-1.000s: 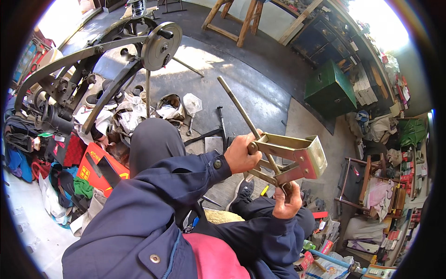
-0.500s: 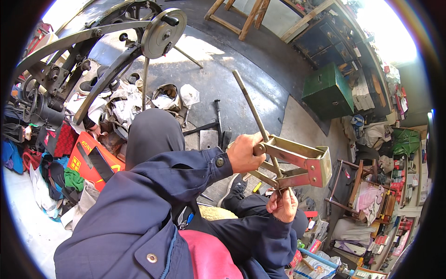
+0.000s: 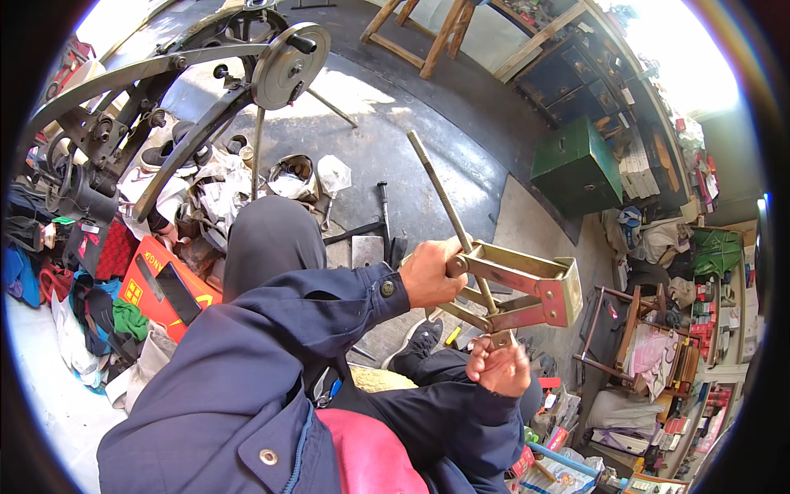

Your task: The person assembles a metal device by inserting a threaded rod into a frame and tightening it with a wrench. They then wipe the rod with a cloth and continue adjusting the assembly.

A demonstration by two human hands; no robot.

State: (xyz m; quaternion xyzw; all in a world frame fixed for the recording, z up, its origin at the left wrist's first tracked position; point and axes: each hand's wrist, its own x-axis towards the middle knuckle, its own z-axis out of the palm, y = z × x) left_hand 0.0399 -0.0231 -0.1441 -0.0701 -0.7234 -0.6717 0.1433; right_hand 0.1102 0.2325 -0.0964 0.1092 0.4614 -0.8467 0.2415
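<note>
My left hand (image 3: 436, 276) is closed around one end of a metal scissor jack (image 3: 564, 296), gripping it by the arms near a pivot. From that grip the jack's long threaded rod (image 3: 436, 181) slants up and away, and its brassy folded arms and bracket point right. My right hand (image 3: 499, 368) is just below the rod's lower end, beside a small metal end piece (image 3: 501, 338) there. Its fingers are loosely curled and apart; whether a fingertip touches the piece I cannot tell.
A hand-cranked black machine (image 3: 288, 66) stands at upper left above heaped shoes, bags and cloth. On the floor ahead lie a hammer (image 3: 384, 202) and a metal plate (image 3: 367, 250). A green box (image 3: 576, 165) is at far right, with a wooden-framed folding chair (image 3: 629, 329) nearer.
My right hand has loosened its pinch at the rod's lower end and dropped slightly, exposing the small end piece. My left hand keeps its hold; the jack has shifted slightly left.
</note>
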